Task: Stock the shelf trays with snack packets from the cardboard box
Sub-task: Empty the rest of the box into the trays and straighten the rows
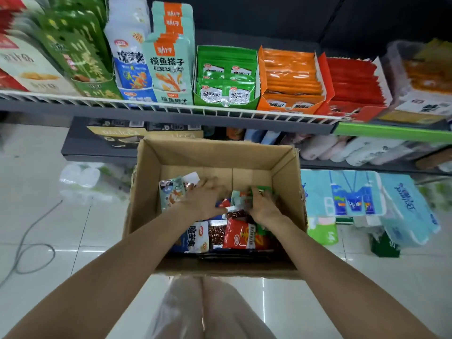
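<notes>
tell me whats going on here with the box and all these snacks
A person is restocking a shop shelf. Both hands are down inside the open brown cardboard box on the floor, sorting through mixed snack packets. The left hand lies spread over the pile; the right hand seems to be gripping a small green packet, though it is blurred. Nothing has been lifted out yet. Above, the green cardboard shelf tray, the orange one and the red one already hold packets.
</notes>
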Motion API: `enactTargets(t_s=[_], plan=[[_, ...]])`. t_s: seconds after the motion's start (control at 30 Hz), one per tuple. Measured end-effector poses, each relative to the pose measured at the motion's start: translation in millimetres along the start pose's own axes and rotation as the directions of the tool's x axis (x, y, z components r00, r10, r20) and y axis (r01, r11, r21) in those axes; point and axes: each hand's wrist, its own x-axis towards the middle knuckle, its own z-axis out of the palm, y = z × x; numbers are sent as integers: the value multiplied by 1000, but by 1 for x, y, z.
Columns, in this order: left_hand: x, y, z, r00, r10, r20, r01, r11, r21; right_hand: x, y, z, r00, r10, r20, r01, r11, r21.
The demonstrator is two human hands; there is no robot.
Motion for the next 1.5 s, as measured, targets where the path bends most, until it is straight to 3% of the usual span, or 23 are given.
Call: enactTargets(t_s=[0.1,0.23,0.47,0.83,0.93,1.03,1.13,1.23,1.33,1.43,1.5], plan=[[1,-12,19,998,-37,56,38,999,-23,2,1,8,994,-69,-80,73,996,49],[3,-5,20,991,-61,-116,47,992,-115,5,0,9,988,-137,-74,142,988,58],[17,-3,24,979,-84,-184,51,983,-175,10,7,-6,986,-149,-73,152,988,35],[6,-33,4,946,-120,-300,117,993,-28,11,-9,-8,977,-195,88,209,959,-191],[-4,-36,-9,912,-140,-385,85,984,-156,10,-7,-12,978,-198,66,205,969,-137],[-19,-38,-29,864,-221,-452,44,928,-370,3,-6,-24,962,-269,-52,271,961,51],[-34,-41,-51,810,-292,-509,-26,848,-529,-12,-18,-38,947,-291,-133,320,859,400],[-47,-44,-75,747,-393,-537,-106,726,-679,-29,-38,-56,970,-238,55,127,684,718],[-62,-40,-99,712,-467,-524,-244,536,-808,-41,-53,-72,940,-290,180,-23,473,881],[-78,-36,-120,693,-463,-553,-307,504,-807,-45,-65,-86,913,-375,163,-98,185,978],[-88,-35,-132,656,-488,-576,-348,481,-804,-48,-74,-99,913,-393,110,-69,117,991]])
